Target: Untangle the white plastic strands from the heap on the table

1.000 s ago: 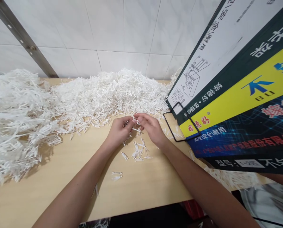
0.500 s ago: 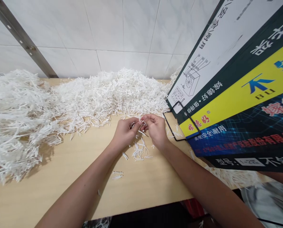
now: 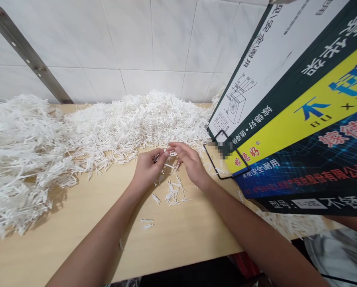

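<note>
My left hand (image 3: 148,167) is closed, thumb and fingers pinched on a small white piece in front of the heap. Close beside it on the right, my right hand (image 3: 188,161) has its fingers loosely bent and apart, the fingertips near those of the left hand; nothing clear is gripped in it. A long heap of thin white pieces (image 3: 145,119) lies behind both hands. Just below the hands, a small group of loose white pieces (image 3: 174,191) rests on the wooden table (image 3: 178,235), with a few more pieces (image 3: 147,224) nearer the front edge.
A large printed cardboard box (image 3: 286,131) stands at the right, with a black wire frame (image 3: 247,158) against its lower corner. More white pieces (image 3: 288,223) lie beyond it, near another person's arm (image 3: 348,224). A metal bracket (image 3: 31,56) crosses the tiled wall at the left.
My hands have drawn slightly apart, and the right hand's fingers have loosened and spread. The whole view has shifted a little.
</note>
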The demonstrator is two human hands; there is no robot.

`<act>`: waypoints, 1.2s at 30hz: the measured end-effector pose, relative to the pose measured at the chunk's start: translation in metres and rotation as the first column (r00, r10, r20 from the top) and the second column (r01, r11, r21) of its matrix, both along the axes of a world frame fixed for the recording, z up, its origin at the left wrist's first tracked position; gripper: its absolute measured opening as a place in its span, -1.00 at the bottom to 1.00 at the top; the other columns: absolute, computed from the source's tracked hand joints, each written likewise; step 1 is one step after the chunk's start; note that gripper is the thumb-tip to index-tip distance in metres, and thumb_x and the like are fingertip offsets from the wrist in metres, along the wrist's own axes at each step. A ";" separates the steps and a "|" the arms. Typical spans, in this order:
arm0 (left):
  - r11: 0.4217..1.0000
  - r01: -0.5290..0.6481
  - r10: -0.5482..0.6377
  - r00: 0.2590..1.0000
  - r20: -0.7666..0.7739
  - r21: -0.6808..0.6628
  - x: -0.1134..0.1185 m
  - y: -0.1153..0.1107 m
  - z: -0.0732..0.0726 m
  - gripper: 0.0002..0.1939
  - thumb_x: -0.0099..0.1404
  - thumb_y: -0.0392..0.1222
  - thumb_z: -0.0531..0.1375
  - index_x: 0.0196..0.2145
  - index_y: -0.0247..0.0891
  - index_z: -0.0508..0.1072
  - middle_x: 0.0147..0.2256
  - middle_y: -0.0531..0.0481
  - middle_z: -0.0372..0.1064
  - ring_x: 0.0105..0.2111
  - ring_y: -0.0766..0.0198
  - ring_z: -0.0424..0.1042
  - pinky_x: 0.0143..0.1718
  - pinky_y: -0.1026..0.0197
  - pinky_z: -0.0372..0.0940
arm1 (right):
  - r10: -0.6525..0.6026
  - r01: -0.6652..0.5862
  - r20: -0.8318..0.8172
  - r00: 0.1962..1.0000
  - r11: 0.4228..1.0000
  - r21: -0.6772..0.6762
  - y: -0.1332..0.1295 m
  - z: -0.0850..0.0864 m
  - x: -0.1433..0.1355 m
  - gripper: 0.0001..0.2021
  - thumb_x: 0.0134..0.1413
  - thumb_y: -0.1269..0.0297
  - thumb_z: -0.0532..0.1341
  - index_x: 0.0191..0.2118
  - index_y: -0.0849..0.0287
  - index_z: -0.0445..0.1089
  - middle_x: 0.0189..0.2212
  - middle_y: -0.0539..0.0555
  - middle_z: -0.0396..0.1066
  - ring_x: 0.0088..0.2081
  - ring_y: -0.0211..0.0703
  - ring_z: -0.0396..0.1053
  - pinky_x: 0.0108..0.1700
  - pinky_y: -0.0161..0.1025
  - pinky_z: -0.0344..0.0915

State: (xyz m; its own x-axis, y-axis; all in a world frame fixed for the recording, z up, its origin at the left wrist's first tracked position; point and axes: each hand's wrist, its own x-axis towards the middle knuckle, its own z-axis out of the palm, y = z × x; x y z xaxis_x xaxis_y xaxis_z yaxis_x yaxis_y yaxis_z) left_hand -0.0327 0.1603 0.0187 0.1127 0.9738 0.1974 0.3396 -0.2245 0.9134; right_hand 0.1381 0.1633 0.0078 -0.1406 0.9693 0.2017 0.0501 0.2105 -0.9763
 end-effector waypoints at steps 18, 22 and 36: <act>0.997 0.056 -0.051 0.995 -0.083 0.055 0.011 -0.010 -0.002 -0.70 0.35 -0.06 0.18 -0.48 -0.25 0.49 -0.62 0.12 0.24 -0.57 0.36 0.17 -0.47 0.25 0.06 | -0.501 0.413 -0.372 0.781 0.862 -0.293 0.014 -0.007 0.000 -0.57 0.15 -0.10 0.30 -0.50 0.14 0.29 -0.63 -0.08 0.19 -0.61 -0.34 0.12 -0.56 -0.32 0.16; 0.999 -0.043 0.044 0.999 0.030 -0.025 0.004 -0.006 0.001 -0.68 0.32 -0.04 0.23 -0.53 -0.24 0.43 -0.62 0.11 0.25 -0.58 0.35 0.20 -0.51 0.25 0.08 | -0.359 0.312 -0.339 0.870 0.932 -0.187 0.017 -0.009 0.006 -0.69 0.20 0.03 0.29 -0.42 0.15 0.39 -0.54 -0.05 0.28 -0.58 -0.35 0.14 -0.55 -0.33 0.16; 0.959 0.208 -0.069 0.833 0.549 -0.195 0.000 0.004 0.001 -0.45 0.14 -0.15 0.32 0.11 -0.25 0.49 -0.32 -0.06 0.55 -0.32 0.15 0.54 -0.28 0.16 0.41 | -0.156 0.156 -0.022 0.988 0.987 0.032 -0.008 0.001 -0.003 -0.72 0.23 0.01 0.27 -0.08 0.07 0.49 -0.18 0.10 0.55 -0.12 -0.04 0.52 -0.14 -0.15 0.49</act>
